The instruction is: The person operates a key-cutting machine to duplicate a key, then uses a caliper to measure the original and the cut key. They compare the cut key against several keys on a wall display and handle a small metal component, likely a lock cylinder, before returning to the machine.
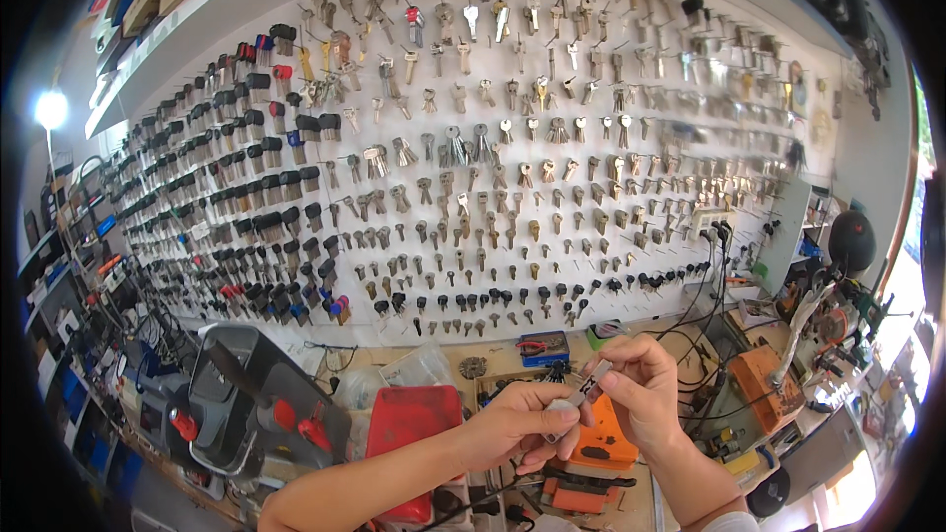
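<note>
Blue tray (pixel 548 361), quantity one: contains a red-handled tool (pixel 532 346). Grey bin (pixel 229 455), quantity one: three red tool parts (pixel 284 414) show at its opening. Red case (pixel 414 422), quantity one: positioned beside the left forearm. Hands, two: the left hand (pixel 505 422) and right hand (pixel 639 389) pinch a small metal piece (pixel 592 381) between them, above the bench; whether it comprises one part or two is unclear.

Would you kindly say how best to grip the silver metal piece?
The silver metal piece is probably best pinched at its upper end by the right hand, from the right: it is slim, slants up rightward, and the left hand crowds its lower end.
</note>
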`<state>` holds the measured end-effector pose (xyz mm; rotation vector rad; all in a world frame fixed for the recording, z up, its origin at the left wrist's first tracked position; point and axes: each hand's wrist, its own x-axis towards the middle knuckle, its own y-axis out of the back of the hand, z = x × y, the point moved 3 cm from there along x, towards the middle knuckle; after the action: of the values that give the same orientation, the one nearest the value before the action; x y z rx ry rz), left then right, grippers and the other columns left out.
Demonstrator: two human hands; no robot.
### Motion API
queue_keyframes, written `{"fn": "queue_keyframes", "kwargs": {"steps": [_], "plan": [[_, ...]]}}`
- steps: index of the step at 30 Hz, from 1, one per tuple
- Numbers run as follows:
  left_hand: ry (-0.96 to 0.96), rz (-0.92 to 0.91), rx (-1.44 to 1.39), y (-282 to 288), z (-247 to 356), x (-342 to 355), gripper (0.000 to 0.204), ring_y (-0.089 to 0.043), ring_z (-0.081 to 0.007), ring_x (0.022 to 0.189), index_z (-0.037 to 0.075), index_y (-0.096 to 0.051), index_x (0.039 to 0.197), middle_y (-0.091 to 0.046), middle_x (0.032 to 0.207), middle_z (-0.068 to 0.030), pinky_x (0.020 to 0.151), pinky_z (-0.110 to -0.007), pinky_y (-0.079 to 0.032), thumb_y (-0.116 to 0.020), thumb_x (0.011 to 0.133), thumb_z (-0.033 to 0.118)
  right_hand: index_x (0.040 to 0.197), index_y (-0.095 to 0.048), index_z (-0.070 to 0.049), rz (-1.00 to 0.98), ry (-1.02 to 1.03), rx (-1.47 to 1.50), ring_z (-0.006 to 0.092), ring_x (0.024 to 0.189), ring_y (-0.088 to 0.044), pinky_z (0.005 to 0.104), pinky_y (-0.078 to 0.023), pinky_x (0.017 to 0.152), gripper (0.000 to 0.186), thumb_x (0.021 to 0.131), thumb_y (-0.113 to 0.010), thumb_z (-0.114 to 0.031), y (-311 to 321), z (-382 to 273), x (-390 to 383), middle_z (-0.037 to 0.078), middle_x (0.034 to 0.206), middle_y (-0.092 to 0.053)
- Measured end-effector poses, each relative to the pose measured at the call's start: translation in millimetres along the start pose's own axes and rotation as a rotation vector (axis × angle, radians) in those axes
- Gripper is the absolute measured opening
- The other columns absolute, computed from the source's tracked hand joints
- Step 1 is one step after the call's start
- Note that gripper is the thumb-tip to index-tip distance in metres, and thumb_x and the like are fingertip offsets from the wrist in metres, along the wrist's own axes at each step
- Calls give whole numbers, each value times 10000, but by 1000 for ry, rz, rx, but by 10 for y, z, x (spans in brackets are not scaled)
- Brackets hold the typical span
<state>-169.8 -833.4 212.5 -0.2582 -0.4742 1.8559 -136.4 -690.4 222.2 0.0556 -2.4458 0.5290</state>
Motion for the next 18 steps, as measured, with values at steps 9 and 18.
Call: {"fn": "queue_keyframes", "kwargs": {"steps": [9,18], "plan": [[51,-38,-25,623,212,146,197,-407,-101,401,8,-482,938,-525,677,-98,362,-211,-352,-449,872,191,951,-507,22,57,-73,-37,181,664,-573,303,-492,600,180,776,-548,31,-29,376,437,183,881,-585],[12,93,-124,1313,-74,606,204,-422,-88,428,18,-476,964,-535,706,-70,384,-215,-365,-446,876,200,995,-537,20,97,-308,-141,150,661,-562,266,-469,583,223,776,-566,-14,524,992,802,120,882,-596]]}}
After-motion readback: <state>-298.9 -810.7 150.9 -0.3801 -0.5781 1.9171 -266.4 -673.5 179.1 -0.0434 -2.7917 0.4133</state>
